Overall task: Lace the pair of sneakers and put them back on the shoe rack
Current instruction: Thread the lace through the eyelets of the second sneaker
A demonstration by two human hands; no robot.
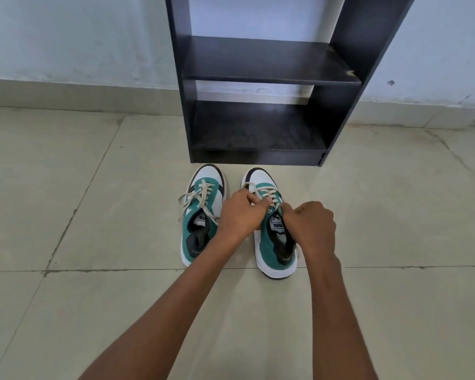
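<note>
sneakers sit on the floor [93, 215]. both hands, left hand [240, 212] and right hand [314, 229], pinch the right sneaker [274, 237] lace [266, 193], probably. it could slip loose from a weak pinch.

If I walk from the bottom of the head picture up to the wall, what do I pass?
Right hand → right sneaker's toe → shoe rack → wall. The left hand sits about level with the right hand, so I left it out.
</note>
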